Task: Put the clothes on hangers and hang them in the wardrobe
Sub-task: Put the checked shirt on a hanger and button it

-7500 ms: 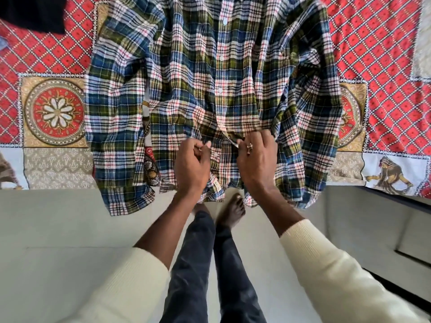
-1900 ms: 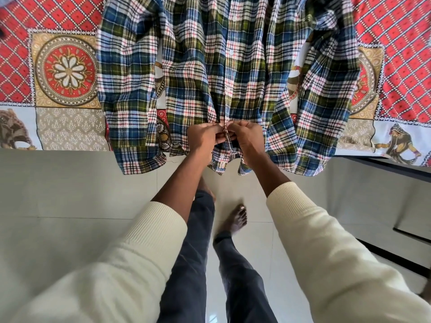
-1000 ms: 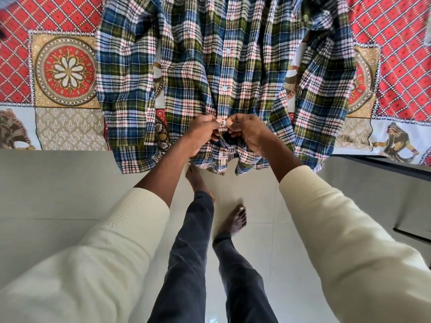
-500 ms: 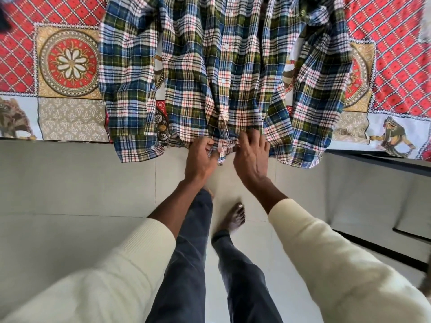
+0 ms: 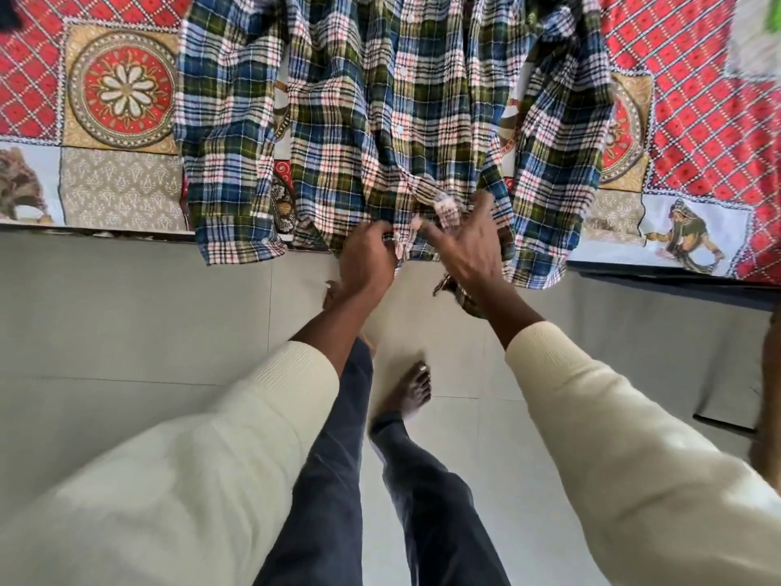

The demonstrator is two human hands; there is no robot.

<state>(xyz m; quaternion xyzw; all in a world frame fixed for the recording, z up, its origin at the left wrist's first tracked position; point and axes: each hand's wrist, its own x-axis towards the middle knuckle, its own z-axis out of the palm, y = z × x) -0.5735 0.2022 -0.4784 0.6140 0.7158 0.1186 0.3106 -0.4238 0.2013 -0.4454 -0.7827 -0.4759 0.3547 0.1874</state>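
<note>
A blue, green and white plaid shirt [image 5: 380,120] lies front up on the bed, its hem and both sleeves hanging over the near edge. My left hand [image 5: 367,255] pinches the left side of the button placket at the hem. My right hand [image 5: 469,243] is at the right side of the hem with its fingers spread, touching the cloth; a small white label shows just above it. No hanger is in view.
The bed carries a red patterned bedsheet [image 5: 697,78] with medallions and figures. Its near edge runs across the frame above a pale tiled floor [image 5: 126,332]. My bare feet and dark trousers [image 5: 338,480] stand below the shirt. A dark bed frame edge [image 5: 676,285] juts out at the right.
Both hands worked down the placket to the hem. In the last half second my right hand spread its fingers and loosened its hold, and the hem bunched upward slightly.
</note>
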